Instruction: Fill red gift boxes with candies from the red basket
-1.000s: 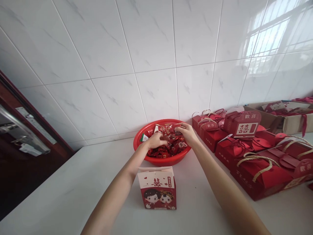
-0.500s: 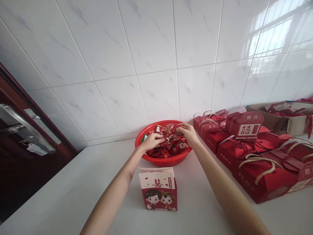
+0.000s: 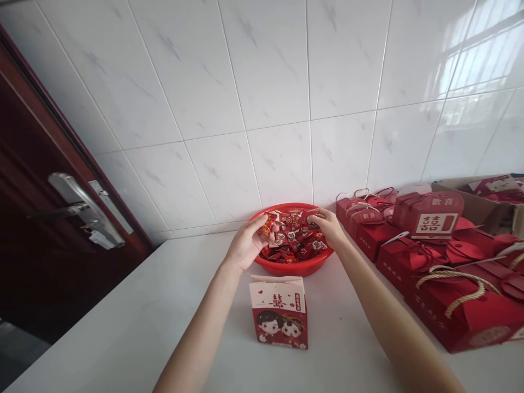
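Observation:
A red plastic basket (image 3: 295, 267) stands by the wall, heaped with red-wrapped candy packets (image 3: 289, 248). Over its left rim, my left hand (image 3: 244, 245) is closed with the palm partly turned up, a shiny red candy packet (image 3: 266, 224) between thumb and fingers. At the right side my right hand (image 3: 328, 225) pinches the edge of another red packet (image 3: 295, 219) above the heap. Its fingertips are partly hidden. In front of the basket a red and white gift box (image 3: 280, 314) with two cartoon figures stands upright, its top flaps raised.
Several red gift boxes (image 3: 442, 311) with rope handles crowd the right side of the white table (image 3: 135, 311). A smaller box (image 3: 434, 215) lies on top of them. Behind is a cardboard carton (image 3: 487, 210). A tiled wall (image 3: 278, 158) backs the table; a dark door (image 3: 45, 240) is at left.
My left hand has drawn back to the basket's left rim and turned, with a packet now visible in its fingers. My right hand stays at the basket's right side. The view has shifted left.

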`<state>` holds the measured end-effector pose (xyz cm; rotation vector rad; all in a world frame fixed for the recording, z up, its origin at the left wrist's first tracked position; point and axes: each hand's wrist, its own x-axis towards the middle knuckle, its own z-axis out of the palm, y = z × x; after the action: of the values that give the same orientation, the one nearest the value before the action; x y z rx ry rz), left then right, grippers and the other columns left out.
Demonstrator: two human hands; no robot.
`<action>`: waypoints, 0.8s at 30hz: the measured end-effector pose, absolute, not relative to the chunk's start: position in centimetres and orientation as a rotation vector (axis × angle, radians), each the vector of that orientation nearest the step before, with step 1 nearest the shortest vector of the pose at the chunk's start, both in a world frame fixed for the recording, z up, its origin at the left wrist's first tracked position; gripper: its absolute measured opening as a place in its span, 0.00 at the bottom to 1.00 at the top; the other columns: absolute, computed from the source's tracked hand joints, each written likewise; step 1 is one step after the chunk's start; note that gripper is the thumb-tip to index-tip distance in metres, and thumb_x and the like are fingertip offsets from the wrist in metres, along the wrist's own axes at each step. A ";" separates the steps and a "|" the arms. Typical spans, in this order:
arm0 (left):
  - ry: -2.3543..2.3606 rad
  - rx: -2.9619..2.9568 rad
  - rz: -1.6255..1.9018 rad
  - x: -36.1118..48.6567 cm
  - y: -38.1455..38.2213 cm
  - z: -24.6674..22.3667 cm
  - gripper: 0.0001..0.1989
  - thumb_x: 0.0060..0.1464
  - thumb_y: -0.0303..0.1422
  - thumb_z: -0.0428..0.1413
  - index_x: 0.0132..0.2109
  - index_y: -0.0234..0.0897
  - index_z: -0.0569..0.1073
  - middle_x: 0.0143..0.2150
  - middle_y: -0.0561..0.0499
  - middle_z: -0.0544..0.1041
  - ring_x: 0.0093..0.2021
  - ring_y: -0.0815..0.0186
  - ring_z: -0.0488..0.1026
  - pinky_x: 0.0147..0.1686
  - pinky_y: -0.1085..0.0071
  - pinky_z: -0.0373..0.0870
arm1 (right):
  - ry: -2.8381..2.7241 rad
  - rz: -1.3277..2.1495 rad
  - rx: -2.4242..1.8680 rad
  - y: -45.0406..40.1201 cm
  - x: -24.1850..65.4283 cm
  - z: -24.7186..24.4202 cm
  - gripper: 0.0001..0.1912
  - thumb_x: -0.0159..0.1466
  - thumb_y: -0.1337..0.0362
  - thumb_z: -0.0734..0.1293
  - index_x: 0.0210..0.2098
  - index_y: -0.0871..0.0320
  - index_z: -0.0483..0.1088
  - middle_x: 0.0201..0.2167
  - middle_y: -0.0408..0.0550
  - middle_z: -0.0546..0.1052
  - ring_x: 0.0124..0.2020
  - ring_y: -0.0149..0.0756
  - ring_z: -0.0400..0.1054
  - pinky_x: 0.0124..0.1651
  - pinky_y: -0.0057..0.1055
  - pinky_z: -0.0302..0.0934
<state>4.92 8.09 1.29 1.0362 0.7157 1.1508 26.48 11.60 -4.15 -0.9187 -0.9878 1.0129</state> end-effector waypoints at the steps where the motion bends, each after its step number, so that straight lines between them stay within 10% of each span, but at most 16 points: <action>1: 0.701 1.027 1.148 4.9 7.5 1.5 0.09 0.51 0.34 0.64 0.35 0.34 0.75 0.25 0.52 0.76 0.22 0.73 0.68 0.28 0.75 0.70 | -0.994 1.005 -0.923 11.5 26.5 -4.1 0.08 0.44 0.64 0.71 0.25 0.57 0.74 0.24 0.43 0.77 0.28 0.35 0.70 0.30 0.30 0.67; 17: 0.536 1.318 1.416 6.4 1.1 3.2 0.15 0.54 0.42 0.64 0.45 0.38 0.81 0.47 0.44 0.81 0.53 0.55 0.75 0.47 0.66 0.73 | -1.429 0.969 -0.792 4.4 24.7 3.1 0.11 0.52 0.59 0.74 0.33 0.57 0.76 0.28 0.46 0.79 0.30 0.36 0.72 0.32 0.30 0.69; 24: 0.616 1.270 1.546 6.6 0.5 2.6 0.27 0.51 0.39 0.66 0.58 0.42 0.75 0.44 0.47 0.82 0.47 0.57 0.79 0.45 0.65 0.76 | -1.591 1.063 -0.707 0.1 24.5 5.0 0.15 0.58 0.58 0.74 0.43 0.56 0.76 0.25 0.43 0.75 0.22 0.30 0.68 0.22 0.25 0.65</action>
<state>6.64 0.54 2.56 1.2698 0.6159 1.5457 24.54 0.05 5.05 -0.7072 -1.5910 1.0628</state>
